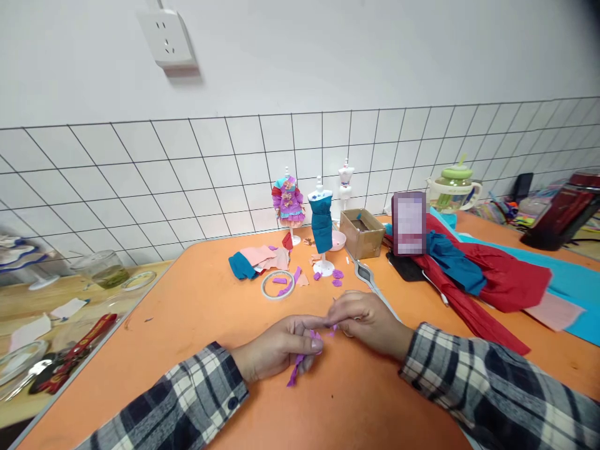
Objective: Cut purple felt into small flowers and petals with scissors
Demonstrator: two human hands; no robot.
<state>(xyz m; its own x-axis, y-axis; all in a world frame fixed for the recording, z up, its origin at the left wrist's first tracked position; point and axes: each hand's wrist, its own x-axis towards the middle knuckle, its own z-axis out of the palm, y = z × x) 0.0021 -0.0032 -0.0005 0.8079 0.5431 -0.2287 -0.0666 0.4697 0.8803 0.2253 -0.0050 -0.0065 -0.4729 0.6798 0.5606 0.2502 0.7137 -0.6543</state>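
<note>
Between the thumb and fingers of my left hand [293, 344] is a crumpled strip of purple crepe paper [294, 373], its tail hanging down. My right hand [363, 317] is closed, palm down, its fingertips touching the tip of my left index finger. A small purple scrap shows below the right fingers; whatever else they hold is hidden. Beyond the hands stands a small white dress form [323, 265] wrapped in teal crepe paper [321, 225]. Purple paper pieces [337, 274] lie by its base. A roll of clear tape [278, 285] lies farther left.
A dress form in a ruffled purple outfit [289, 203] and a bare one [345, 181] stand behind. Near them are a cardboard box [362, 234], a pink bowl [338, 240] and tweezers [368, 275]. A propped phone [409, 224] and red crepe paper [501, 275] occupy the right.
</note>
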